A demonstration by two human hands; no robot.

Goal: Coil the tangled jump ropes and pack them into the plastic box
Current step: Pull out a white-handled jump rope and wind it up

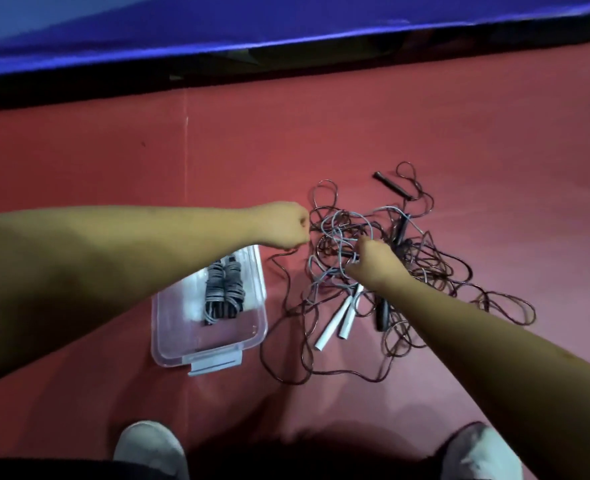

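Observation:
A tangled heap of jump ropes (435,271) lies on the red floor, dark cords mixed with a grey cord (342,223). Two white handles (338,318) lie side by side at the heap's near edge, and black handles (392,185) show farther back. My left hand (283,225) is closed on a dark cord at the heap's left edge. My right hand (373,261) is closed on cords in the middle of the heap. A clear plastic box (169,337) stands to the left, with coiled ropes (222,292) inside it.
A blue mat (286,26) with a black edge runs along the far side of the red floor (355,126). My two white shoes (148,448) show at the bottom. The box's grey latch (217,363) faces me.

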